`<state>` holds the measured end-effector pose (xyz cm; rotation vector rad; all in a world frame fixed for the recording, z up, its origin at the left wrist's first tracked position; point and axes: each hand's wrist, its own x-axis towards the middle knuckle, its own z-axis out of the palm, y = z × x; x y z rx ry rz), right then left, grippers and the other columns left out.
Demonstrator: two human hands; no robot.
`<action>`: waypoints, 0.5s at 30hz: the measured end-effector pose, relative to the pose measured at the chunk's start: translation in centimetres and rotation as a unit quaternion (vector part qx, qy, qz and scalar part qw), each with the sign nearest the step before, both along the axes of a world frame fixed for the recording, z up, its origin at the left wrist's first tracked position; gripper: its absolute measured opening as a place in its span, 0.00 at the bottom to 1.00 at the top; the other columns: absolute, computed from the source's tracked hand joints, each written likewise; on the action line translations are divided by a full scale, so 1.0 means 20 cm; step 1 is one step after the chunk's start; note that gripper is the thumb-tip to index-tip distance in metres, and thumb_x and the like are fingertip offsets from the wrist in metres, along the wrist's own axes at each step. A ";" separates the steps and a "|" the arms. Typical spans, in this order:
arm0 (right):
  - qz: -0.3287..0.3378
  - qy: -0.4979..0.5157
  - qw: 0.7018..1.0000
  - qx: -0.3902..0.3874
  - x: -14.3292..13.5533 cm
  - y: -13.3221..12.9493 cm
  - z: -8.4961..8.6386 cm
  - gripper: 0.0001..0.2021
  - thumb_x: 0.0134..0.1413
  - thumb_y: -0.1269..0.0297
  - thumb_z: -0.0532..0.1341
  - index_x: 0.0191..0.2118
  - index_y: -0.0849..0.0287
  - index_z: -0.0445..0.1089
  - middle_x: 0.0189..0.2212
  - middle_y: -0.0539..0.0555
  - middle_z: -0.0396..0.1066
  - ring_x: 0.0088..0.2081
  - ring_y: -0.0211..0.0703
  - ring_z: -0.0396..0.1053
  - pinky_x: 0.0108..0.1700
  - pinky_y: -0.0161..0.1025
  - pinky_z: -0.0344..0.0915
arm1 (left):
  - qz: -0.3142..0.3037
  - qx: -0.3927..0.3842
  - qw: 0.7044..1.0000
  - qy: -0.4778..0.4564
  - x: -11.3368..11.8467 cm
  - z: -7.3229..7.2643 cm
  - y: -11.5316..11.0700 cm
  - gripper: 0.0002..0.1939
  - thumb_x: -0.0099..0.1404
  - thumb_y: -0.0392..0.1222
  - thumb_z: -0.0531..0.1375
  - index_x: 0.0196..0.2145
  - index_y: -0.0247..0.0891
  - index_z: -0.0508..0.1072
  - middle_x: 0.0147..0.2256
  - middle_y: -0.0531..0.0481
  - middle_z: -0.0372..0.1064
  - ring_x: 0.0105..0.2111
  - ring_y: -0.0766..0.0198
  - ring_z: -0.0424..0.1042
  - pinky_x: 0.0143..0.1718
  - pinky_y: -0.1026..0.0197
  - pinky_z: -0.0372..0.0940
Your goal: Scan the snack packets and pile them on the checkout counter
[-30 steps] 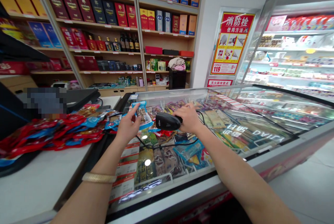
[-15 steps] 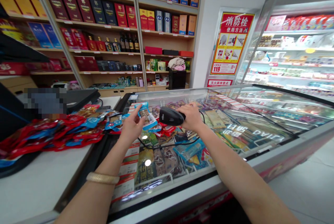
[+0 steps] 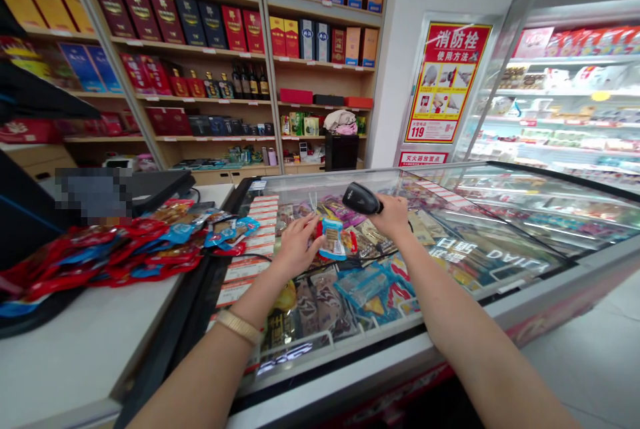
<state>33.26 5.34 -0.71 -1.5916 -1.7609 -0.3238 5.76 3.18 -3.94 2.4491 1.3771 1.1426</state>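
A black handheld scanner (image 3: 362,198) is gripped in my right hand (image 3: 393,217), raised over the glass top of a freezer (image 3: 280,392). My left hand (image 3: 299,242) lies at the left edge of a small blue and red snack packet (image 3: 334,241), its thumb and fingers at the packet. Part of a red packet shows beside and behind that one. The scanner's dark cable runs over the glass. To the left, many red and blue snack packets (image 3: 145,249) are heaped on the white counter (image 3: 95,356), some reaching onto the freezer edge.
Shelves of boxed bottles (image 3: 200,49) stand behind the freezer. A black screen or device (image 3: 25,196) is at the far left. A lit refrigerated display (image 3: 575,96) stands at the right, beside a red and yellow poster (image 3: 445,82).
My left hand has moved right, from a blue packet it held up to packets on the glass. The scanner in my right hand has moved right and up.
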 end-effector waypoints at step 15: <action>-0.007 -0.031 0.999 -0.037 -0.02 0.01 -0.03 0.10 0.49 0.61 0.65 0.39 0.54 0.78 0.39 0.56 0.81 0.44 0.53 0.75 0.48 0.45 0.54 | 0.408 -0.034 0.901 0.141 -0.48 0.18 -0.10 0.23 0.63 0.39 0.56 0.52 0.26 0.76 0.57 0.21 0.67 0.56 0.32 0.68 0.52 0.36 0.65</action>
